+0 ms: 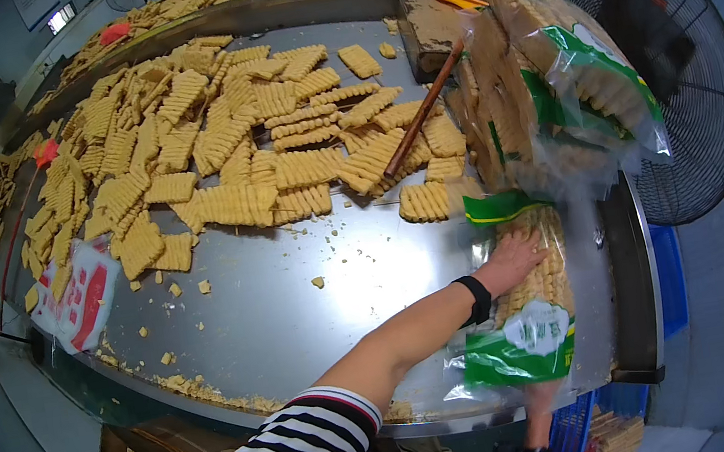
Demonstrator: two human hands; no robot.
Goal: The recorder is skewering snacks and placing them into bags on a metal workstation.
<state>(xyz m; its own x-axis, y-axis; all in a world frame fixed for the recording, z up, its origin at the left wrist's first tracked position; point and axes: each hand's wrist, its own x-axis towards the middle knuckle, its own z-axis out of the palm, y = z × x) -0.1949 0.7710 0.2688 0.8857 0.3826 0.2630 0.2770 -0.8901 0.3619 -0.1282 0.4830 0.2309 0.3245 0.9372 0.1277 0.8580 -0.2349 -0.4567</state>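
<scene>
A clear plastic bag with green printed ends (pixel 519 360) lies at the right side of the steel table, full of wavy yellow dried noodle cakes (pixel 556 281). On top of this bag rests my left hand (pixel 513 261), its fingers spread over the noodle cakes; a black band circles the wrist. My right hand (pixel 543 397) is at the bag's near end, by the table's front edge. The bag's end covers most of that hand, so its fingers are hidden. Just beyond the bag, a loose noodle cake (pixel 425 202) lies on the steel.
A large heap of noodle cakes (pixel 228 127) covers the table's (pixel 274 295) far half. Filled bags (pixel 561 56) lean at the right, beside a brown stick (pixel 425 108) and a worn block (pixel 435 32). A big fan (pixel 686 142) stands beyond. A blue crate (pixel 571 430) sits below.
</scene>
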